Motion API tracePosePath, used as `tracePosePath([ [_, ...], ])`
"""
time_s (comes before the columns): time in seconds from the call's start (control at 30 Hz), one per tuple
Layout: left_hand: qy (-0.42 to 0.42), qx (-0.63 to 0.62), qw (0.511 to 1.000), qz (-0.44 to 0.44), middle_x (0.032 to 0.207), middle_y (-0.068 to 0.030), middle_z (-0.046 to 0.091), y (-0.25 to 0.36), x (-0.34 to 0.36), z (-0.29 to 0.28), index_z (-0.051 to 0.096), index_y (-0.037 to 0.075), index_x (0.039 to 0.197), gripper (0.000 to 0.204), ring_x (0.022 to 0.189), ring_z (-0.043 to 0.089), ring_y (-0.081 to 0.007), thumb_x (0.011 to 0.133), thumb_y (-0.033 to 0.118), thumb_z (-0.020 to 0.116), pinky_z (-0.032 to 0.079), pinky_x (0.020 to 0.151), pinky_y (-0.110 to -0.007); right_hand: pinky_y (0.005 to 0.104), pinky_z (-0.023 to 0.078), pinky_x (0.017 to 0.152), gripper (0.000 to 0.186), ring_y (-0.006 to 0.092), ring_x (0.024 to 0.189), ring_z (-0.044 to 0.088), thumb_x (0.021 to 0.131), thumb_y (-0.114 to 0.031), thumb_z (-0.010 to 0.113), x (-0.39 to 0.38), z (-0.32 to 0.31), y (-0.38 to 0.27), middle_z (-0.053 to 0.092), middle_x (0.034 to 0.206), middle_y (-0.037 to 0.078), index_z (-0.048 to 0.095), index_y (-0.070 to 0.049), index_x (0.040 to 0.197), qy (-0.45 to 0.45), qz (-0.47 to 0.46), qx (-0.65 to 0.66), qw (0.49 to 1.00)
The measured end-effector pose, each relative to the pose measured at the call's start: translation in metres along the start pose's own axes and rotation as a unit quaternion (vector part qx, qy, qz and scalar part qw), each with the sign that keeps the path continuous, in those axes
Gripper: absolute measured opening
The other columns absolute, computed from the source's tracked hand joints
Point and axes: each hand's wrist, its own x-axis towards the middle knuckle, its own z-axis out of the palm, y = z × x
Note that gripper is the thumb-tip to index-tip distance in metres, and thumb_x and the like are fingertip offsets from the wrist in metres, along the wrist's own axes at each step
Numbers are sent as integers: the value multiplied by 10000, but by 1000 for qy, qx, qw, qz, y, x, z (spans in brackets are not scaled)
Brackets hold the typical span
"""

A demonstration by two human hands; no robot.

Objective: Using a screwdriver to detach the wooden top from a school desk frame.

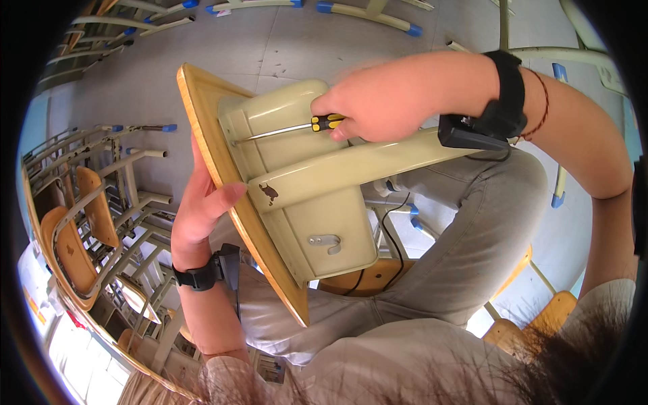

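The right hand [378, 101] is closed round a yellow-and-black-handled steel screwdriver [316, 124], tip at the cream metal frame [337, 177]; the left hand [198, 212] clasps the tan wooden board [262, 248] at left. Screw work, apparently, needing steady alignment.

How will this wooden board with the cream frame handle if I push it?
The wooden board is probably stiff, given its thick edge and attached cream frame. It may tip if pushed, since it looks turned on its side, with the left hand at its edge. The frame's glossy surface could feel slippery.
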Motion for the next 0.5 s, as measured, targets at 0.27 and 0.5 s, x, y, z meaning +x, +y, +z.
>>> tracePosePath([
  [0.27, 21, -1, 1000, 1, 1464, -108, 396, -9, -5, -14, 88, 93, 1572, 1016, 1361, 396, -232, 722, 151, 642, 311, 1148, -380, 455, 456, 650, 500, 321, 636, 563, 1069, -434, 395, 9, 0, 8, 580, 683, 145, 597, 9, 954, -53, 6, 280, 958],
  [0.5, 18, -29, 999, -16, 1490, -125, 379, -10, -9, -18, 60, 86, 1586, 1070, 1385, 376, -251, 711, 200, 665, 287, 1167, -386, 440, 463, 585, 452, 351, 568, 566, 1059, -373, 447, 13, 9, -4, 566, 597, 155, 571, 4, 841, 91, -70, 1, 993],
])
